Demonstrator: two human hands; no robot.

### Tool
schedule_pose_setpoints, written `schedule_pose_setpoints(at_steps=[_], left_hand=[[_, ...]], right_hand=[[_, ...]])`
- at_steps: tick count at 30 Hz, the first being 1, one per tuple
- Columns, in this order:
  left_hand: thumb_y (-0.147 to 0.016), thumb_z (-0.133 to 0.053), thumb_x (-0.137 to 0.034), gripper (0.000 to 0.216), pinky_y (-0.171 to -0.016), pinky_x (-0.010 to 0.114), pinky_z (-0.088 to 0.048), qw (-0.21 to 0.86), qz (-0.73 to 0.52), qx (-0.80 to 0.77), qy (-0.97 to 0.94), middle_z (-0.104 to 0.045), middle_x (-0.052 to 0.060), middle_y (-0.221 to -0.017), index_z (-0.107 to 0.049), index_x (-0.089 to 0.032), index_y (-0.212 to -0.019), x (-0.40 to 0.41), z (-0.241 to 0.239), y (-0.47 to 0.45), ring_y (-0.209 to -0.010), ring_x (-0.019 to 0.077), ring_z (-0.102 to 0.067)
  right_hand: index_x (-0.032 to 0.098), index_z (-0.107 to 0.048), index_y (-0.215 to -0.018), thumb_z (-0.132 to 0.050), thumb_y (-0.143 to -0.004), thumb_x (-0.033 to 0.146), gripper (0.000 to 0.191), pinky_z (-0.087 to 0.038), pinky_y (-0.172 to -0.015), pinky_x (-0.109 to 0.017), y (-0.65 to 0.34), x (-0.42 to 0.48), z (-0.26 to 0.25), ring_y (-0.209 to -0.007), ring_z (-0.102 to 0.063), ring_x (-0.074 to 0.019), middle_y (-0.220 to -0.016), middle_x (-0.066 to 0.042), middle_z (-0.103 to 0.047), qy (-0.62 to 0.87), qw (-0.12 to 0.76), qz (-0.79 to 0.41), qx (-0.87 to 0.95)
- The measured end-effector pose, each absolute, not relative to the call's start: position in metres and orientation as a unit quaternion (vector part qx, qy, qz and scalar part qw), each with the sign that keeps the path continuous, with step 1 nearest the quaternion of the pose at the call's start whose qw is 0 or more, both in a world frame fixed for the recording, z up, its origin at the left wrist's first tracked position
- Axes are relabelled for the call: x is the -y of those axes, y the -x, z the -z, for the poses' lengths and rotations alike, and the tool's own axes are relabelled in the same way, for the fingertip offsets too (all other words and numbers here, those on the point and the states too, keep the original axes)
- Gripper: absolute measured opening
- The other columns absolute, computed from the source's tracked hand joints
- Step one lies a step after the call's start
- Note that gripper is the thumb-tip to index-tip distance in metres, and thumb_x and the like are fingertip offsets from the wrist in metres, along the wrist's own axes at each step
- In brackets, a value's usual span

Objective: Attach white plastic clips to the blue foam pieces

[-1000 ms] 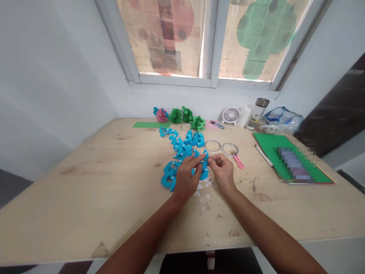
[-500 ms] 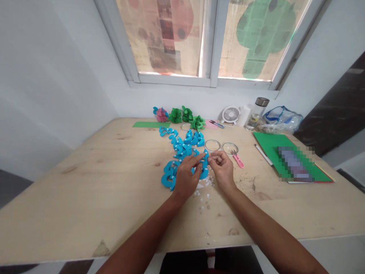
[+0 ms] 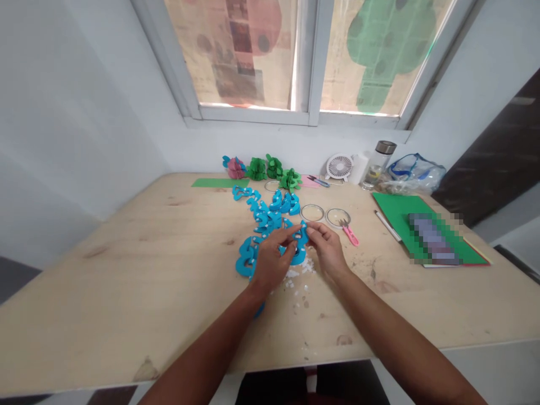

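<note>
Between my hands is a blue curvy paper cutout (image 3: 300,256) with small white tabs on it. My left hand (image 3: 273,260) grips its left side, fingers stretched over the upper part and thumb bent in. The fingertips of my right hand (image 3: 330,249) are pinched at the cutout's upper right edge. Left of my left hand lies another blue cutout (image 3: 244,260), partly hidden by the hand. More blue paper pieces (image 3: 267,218) with white tabs lie just beyond. White paper scraps (image 3: 307,266) are scattered below the held piece.
Two metal rings (image 3: 313,213) and pink-handled snips (image 3: 349,233) lie beyond my right hand. Green paper flowers (image 3: 257,169), a small white fan (image 3: 339,167) and a glass bottle (image 3: 377,166) stand along the wall. Green sheets (image 3: 392,211) and a pen (image 3: 387,226) lie at the right.
My right fingertips have come onto the upper edge of the blue cutout. The view has shifted slightly, and a blue piece now shows beneath my left forearm.
</note>
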State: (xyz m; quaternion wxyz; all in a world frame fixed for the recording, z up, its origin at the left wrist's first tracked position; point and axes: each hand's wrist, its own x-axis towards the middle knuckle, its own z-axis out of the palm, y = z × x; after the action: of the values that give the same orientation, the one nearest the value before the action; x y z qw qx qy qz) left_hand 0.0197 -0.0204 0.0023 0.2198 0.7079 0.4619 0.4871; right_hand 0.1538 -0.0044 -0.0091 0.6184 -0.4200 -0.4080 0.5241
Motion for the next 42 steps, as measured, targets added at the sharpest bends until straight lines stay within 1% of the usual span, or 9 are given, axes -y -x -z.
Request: schedule_pose_setpoints(at_steps=[3, 6, 10, 15, 18, 23, 29, 35, 42], left_hand=[[-0.079, -0.05, -0.016, 0.033, -0.072, 0.027, -0.047, 0.218, -0.479, -0.454, -0.719, -0.066, 0.004, -0.09, -0.062, -0.021, -0.109, 0.02, -0.001, -0.02, -0.077, 0.0136, -0.058], [-0.079, -0.051, -0.017, 0.033, -0.074, 0.028, -0.048, 0.213, -0.474, -0.451, -0.725, -0.066, 0.004, -0.092, -0.063, -0.021, -0.109, 0.02, -0.001, -0.02, -0.077, 0.0136, -0.058], [-0.079, -0.05, -0.018, 0.032, -0.076, 0.03, -0.048, 0.207, -0.474, -0.449, -0.729, -0.066, 0.004, -0.091, -0.063, -0.022, -0.108, 0.02, -0.001, -0.02, -0.081, 0.0153, -0.058], [-0.079, -0.05, -0.017, 0.032, -0.078, 0.03, -0.048, 0.208, -0.475, -0.443, -0.731, -0.067, 0.004, -0.093, -0.064, -0.022, -0.107, 0.021, -0.004, -0.02, -0.086, 0.0163, -0.059], [-0.078, -0.051, -0.018, 0.032, -0.076, 0.029, -0.048, 0.219, -0.474, -0.444, -0.728, -0.067, 0.004, -0.091, -0.064, -0.021, -0.106, 0.021, -0.005, -0.02, -0.083, 0.0159, -0.059], [-0.077, -0.05, -0.019, 0.031, -0.068, 0.027, -0.048, 0.267, -0.47, -0.446, -0.713, -0.065, 0.002, -0.082, -0.064, -0.02, -0.105, 0.02, -0.007, -0.018, -0.071, 0.0129, -0.057], [-0.075, -0.052, -0.017, 0.034, -0.064, 0.024, -0.046, 0.297, -0.475, -0.442, -0.701, -0.059, -0.002, -0.072, -0.06, -0.02, -0.108, 0.022, -0.009, -0.018, -0.066, 0.0108, -0.054], [-0.074, -0.051, -0.013, 0.029, -0.061, 0.022, -0.044, 0.312, -0.478, -0.43, -0.7, -0.054, -0.003, -0.068, -0.056, -0.019, -0.102, 0.021, -0.012, -0.018, -0.063, 0.0097, -0.052], [-0.073, -0.052, -0.012, 0.028, -0.059, 0.022, -0.044, 0.358, -0.468, -0.411, -0.696, -0.053, -0.004, -0.065, -0.054, -0.017, -0.101, 0.017, -0.011, -0.016, -0.06, 0.0097, -0.051]], right_hand=[[0.017, -0.065, -0.083, -0.07, -0.063, 0.038, 0.029, -0.04, -0.054, -0.024, -0.154, 0.004, 0.009, -0.056, -0.05, -0.0113, -0.064, 0.001, -0.06, 0.435, 0.614, -0.519, 0.406], [0.017, -0.065, -0.079, -0.069, -0.064, 0.04, 0.027, -0.04, -0.054, -0.024, -0.154, 0.004, 0.007, -0.056, -0.051, -0.011, -0.064, 0.0, -0.06, 0.438, 0.611, -0.514, 0.412], [0.017, -0.065, -0.073, -0.068, -0.065, 0.041, 0.026, -0.04, -0.054, -0.024, -0.155, 0.006, 0.006, -0.055, -0.05, -0.0109, -0.061, 0.001, -0.059, 0.439, 0.608, -0.509, 0.423], [0.017, -0.064, -0.072, -0.069, -0.065, 0.04, 0.025, -0.039, -0.054, -0.023, -0.154, 0.006, 0.005, -0.055, -0.05, -0.0107, -0.061, 0.001, -0.06, 0.433, 0.612, -0.509, 0.423], [0.017, -0.063, -0.072, -0.07, -0.065, 0.039, 0.025, -0.038, -0.052, -0.022, -0.154, 0.006, 0.004, -0.054, -0.049, -0.0103, -0.06, 0.002, -0.059, 0.43, 0.612, -0.509, 0.426], [0.017, -0.062, -0.069, -0.072, -0.062, 0.04, 0.026, -0.037, -0.051, -0.022, -0.154, 0.006, 0.003, -0.053, -0.048, -0.0101, -0.057, 0.003, -0.058, 0.428, 0.619, -0.5, 0.428], [0.017, -0.06, -0.068, -0.069, -0.064, 0.041, 0.026, -0.037, -0.05, -0.023, -0.154, 0.006, 0.005, -0.051, -0.047, -0.0103, -0.057, 0.003, -0.057, 0.428, 0.616, -0.497, 0.436], [0.018, -0.059, -0.066, -0.069, -0.064, 0.035, 0.02, -0.035, -0.051, -0.022, -0.153, 0.005, 0.008, -0.05, -0.043, -0.009, -0.054, 0.005, -0.05, 0.435, 0.634, -0.475, 0.428], [0.018, -0.061, -0.071, -0.063, -0.071, 0.036, 0.018, -0.036, -0.055, -0.022, -0.155, 0.006, 0.009, -0.055, -0.046, -0.0098, -0.061, 0.004, -0.053, 0.403, 0.62, -0.512, 0.436]])
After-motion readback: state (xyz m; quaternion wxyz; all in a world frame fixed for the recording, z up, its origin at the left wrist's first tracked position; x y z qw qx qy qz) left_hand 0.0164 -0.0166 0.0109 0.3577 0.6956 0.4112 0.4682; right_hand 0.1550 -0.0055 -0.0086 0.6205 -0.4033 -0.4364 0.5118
